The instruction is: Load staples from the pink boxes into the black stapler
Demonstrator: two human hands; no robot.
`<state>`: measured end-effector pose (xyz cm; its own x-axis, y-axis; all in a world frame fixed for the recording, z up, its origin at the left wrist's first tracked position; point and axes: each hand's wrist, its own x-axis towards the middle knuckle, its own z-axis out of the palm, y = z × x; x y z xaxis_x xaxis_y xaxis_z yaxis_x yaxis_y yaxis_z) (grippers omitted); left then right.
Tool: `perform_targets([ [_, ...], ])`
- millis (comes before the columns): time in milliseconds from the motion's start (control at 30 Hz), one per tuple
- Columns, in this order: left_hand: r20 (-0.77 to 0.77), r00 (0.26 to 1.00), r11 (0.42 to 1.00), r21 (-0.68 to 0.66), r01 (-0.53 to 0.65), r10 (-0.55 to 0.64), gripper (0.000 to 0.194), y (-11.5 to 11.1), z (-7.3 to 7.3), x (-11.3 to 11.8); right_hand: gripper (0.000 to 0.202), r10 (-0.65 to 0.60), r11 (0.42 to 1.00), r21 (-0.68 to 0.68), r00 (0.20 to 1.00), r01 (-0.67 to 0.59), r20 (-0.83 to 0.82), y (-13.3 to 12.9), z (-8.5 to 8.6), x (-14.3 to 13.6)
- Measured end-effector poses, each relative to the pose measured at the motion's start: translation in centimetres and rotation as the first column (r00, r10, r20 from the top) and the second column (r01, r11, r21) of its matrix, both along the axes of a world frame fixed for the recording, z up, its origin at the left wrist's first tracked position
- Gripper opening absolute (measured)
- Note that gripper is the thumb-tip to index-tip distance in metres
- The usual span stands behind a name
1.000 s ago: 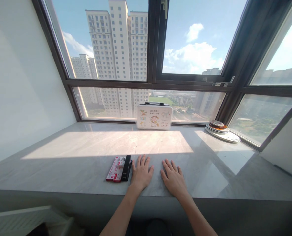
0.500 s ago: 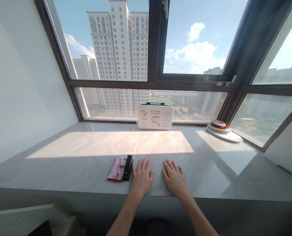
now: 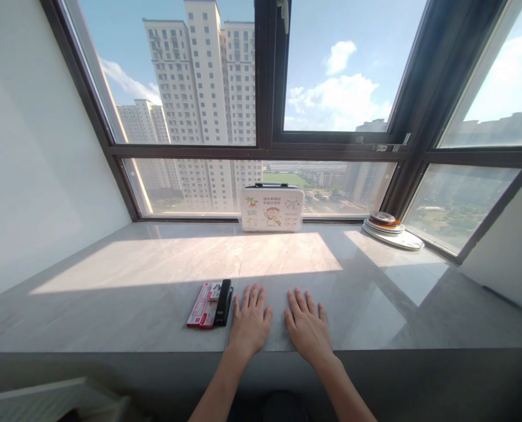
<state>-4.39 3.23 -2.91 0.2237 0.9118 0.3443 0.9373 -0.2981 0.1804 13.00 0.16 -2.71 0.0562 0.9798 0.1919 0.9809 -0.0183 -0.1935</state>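
Palm down on the grey stone windowsill (image 3: 124,316) lies my left hand (image 3: 250,322), fingers spread and holding nothing. My right hand (image 3: 307,325) rests flat on the same sill a little to the right, also with fingers apart and nothing in it. Just left of my left hand, a black stapler (image 3: 223,302) stands beside red and white boxes (image 3: 202,310). A smaller box with a picture of staples on it (image 3: 216,291) lies on top of them, against the stapler.
A white carry case (image 3: 271,211) with cartoon prints and a black handle stands upright against the window. Several round discs and plates (image 3: 386,225) are stacked at the back right corner. A pale slatted object (image 3: 50,401) sits below the sill at lower left.
The view has turned slightly, so everything sits a little further left in the picture. Both hands stay flat on the sill, and the things on it have not moved.
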Motion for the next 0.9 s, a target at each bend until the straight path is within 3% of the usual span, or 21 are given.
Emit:
perform_targets([
  [133, -0.015, 1.000, 1.000, 0.017, 0.012, -0.011, 0.053, -1.4, 0.3, 0.1, 0.059, 0.003, 0.996, -0.085, 0.995, -0.012, -0.105, 0.9, 0.7, 0.4],
  [233, -0.026, 0.997, 0.996, 0.056, 0.068, -0.067, 0.052, -3.6, 0.4, -0.1, 0.060, 0.009, 0.994, -0.100, 0.961, -0.039, -0.276, 1.6, 2.3, -0.9],
  [400, -0.060, 0.980, 0.978, 0.075, 0.194, -0.190, 0.050, -7.8, -1.0, -1.6, 0.067, 0.251, 0.966, 0.082, 0.809, -0.245, -0.532, 3.3, 5.2, -8.6],
  [500, -0.063, 0.960, 0.960, 0.055, 0.276, -0.272, 0.047, -9.5, -1.6, -3.0, 0.081, 0.244, 0.964, 0.051, 0.794, -0.261, -0.558, 5.0, 5.9, -13.6],
  [600, 0.036, 0.932, 0.933, 0.012, 0.361, -0.361, 0.044, -10.3, -0.4, -4.1, 0.074, 0.271, 0.952, 0.016, 0.820, -0.304, -0.504, 6.4, 6.1, -15.4],
  [667, 0.180, 0.923, 0.936, -0.032, 0.351, -0.340, 0.038, -10.4, 1.3, -4.3, 0.059, 0.319, 0.935, 0.009, 0.827, -0.356, -0.463, 6.8, 6.2, -14.2],
  [767, 0.365, 0.909, 0.967, -0.074, 0.243, -0.201, 0.034, -9.9, 3.2, -3.9, 0.052, 0.367, 0.915, 0.008, 0.823, -0.404, -0.434, 6.5, 6.4, -9.6],
  [900, 0.321, 0.941, 0.993, -0.013, 0.118, -0.107, 0.034, -7.6, 2.9, -2.2, 0.047, 0.327, 0.936, 0.008, 0.858, -0.353, -0.397, 4.5, 6.6, -2.5],
])
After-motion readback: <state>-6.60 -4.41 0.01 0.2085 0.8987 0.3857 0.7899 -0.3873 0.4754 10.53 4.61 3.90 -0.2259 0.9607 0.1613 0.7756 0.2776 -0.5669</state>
